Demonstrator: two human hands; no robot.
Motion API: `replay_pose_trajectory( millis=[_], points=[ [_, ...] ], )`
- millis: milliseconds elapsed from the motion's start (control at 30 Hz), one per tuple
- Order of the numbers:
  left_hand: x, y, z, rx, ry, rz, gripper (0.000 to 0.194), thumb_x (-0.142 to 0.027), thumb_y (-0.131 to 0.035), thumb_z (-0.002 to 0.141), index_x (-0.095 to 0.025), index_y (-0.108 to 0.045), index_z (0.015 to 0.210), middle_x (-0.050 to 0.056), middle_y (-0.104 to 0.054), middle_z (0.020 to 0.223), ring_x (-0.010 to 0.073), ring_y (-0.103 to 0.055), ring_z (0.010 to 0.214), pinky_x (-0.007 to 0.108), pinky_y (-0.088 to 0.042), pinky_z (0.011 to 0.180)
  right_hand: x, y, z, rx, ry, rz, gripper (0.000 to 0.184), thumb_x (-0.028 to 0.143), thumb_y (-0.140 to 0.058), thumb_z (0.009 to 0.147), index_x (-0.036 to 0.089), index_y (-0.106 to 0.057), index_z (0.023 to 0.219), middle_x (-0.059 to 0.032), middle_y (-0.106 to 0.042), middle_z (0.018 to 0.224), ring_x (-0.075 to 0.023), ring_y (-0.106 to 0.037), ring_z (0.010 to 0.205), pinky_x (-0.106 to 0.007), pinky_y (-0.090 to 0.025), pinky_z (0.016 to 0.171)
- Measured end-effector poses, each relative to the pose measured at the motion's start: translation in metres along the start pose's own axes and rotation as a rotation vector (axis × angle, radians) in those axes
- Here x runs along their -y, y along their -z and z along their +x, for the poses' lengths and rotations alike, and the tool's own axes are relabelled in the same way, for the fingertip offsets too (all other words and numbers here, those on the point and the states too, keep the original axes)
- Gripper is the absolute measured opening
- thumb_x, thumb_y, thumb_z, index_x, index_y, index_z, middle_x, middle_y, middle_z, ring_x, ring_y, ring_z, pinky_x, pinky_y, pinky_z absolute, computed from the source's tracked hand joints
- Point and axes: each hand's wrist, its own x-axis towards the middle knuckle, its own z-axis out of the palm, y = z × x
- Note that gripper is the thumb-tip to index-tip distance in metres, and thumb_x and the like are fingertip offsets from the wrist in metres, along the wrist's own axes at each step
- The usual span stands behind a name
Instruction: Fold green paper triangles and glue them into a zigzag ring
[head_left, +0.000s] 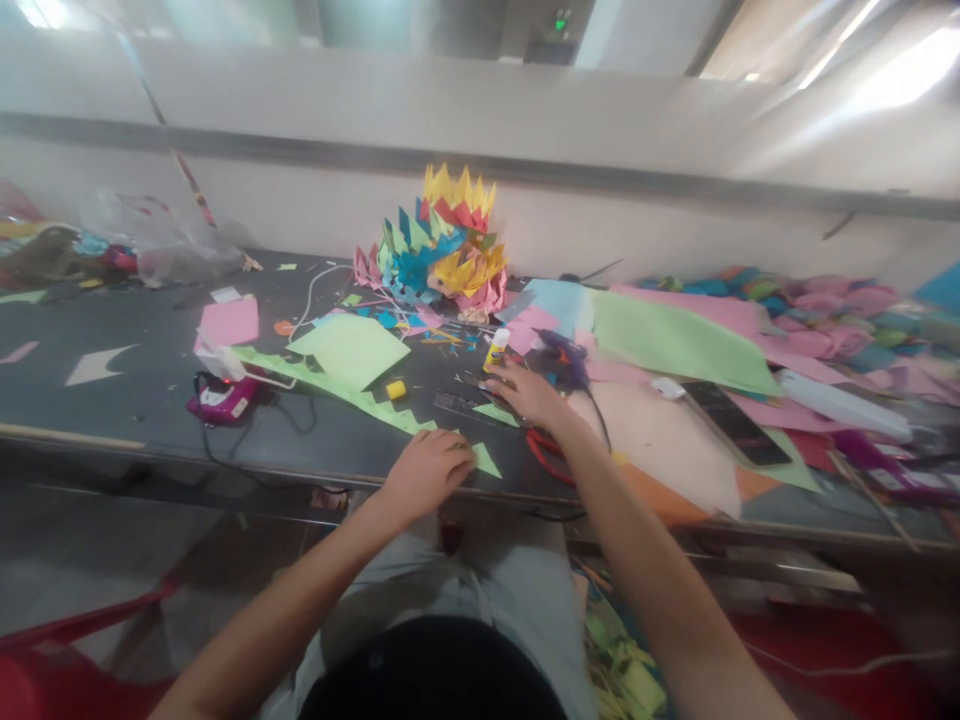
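Glue stick (pixel 495 352) just beyond the right fingers, green paper strip under the left

From where I stand, a seated person's two bare hands are at a dark, cluttered table (pixel 161 385). The right hand (pixel 529 393) is much the nearer to the yellow, white-tipped glue stick, which is just ahead of its fingertips, its long axis pointing away and slightly rightward. Those fingers reach out loosely at its foot; blur hides whether they grasp it.

The left hand (pixel 433 468) bends its fingers over the zigzag-edged strip (pixel 364 402); I cannot tell whether they pinch or merely press. From them the strip runs away leftward on a long diagonal, and a green point shows past them on the right. A small yellow cap (pixel 395 389) sits ahead and left of the left fingers. Behind the right fingers, near the wrist, is a red handle (pixel 546 455).
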Motion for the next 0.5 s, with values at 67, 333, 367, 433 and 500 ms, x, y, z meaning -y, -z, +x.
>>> replay_pose_trajectory(
  millis=[67, 333, 367, 433, 500],
  points=[
    [0.000, 0.001, 0.001, 0.018, -0.005, 0.023, 0.014, -0.028, -0.052, 0.089, -0.022, -0.064, 0.094, 0.000, -0.064, 0.100, 0.0153, -0.056, 0.094, 0.031, -0.037, 0.082, 0.001, 0.003, -0.014, -0.054, 0.016, 0.030, 0.039, 0.039, -0.048, 0.088, 0.021, -0.058, 0.122, -0.0086, -0.059, 0.125, -0.0255, -0.052, 0.118, -0.039, -0.040, 0.098],
    [0.007, 0.003, 0.008, 0.067, -0.194, 0.289, 0.014, -0.023, -0.051, 0.090, -0.021, -0.062, 0.098, 0.003, -0.063, 0.091, 0.0160, -0.056, 0.086, 0.028, -0.038, 0.071, 0.004, -0.005, -0.042, -0.070, 0.114, -0.006, 0.030, 0.029, -0.064, 0.077, 0.019, -0.068, 0.105, -0.0079, -0.069, 0.104, -0.0224, -0.064, 0.094, -0.035, -0.048, 0.084],
    [0.008, 0.003, 0.008, 0.056, -0.211, 0.302, 0.015, -0.022, -0.050, 0.090, -0.021, -0.062, 0.098, 0.004, -0.063, 0.090, 0.0159, -0.056, 0.085, 0.028, -0.039, 0.070, 0.003, -0.007, -0.043, -0.076, 0.149, -0.011, 0.031, 0.029, -0.066, 0.076, 0.018, -0.067, 0.105, -0.0086, -0.069, 0.105, -0.0228, -0.063, 0.097, -0.035, -0.048, 0.086],
    [0.008, 0.002, 0.008, 0.029, -0.220, 0.307, 0.016, -0.022, -0.047, 0.091, -0.020, -0.061, 0.098, 0.004, -0.063, 0.089, 0.0154, -0.057, 0.083, 0.027, -0.040, 0.069, 0.002, -0.010, -0.044, -0.090, 0.214, -0.027, 0.032, 0.028, -0.067, 0.076, 0.018, -0.067, 0.105, -0.0090, -0.067, 0.107, -0.0234, -0.061, 0.100, -0.037, -0.047, 0.088],
    [0.009, 0.001, 0.008, -0.008, -0.204, 0.286, 0.018, -0.023, -0.045, 0.092, -0.018, -0.062, 0.097, 0.005, -0.064, 0.087, 0.0146, -0.058, 0.080, 0.026, -0.042, 0.069, 0.002, -0.012, -0.045, -0.098, 0.252, -0.045, 0.028, 0.025, -0.064, 0.078, 0.019, -0.067, 0.105, -0.0082, -0.067, 0.106, -0.0226, -0.061, 0.100, -0.037, -0.047, 0.088]
  ],
)
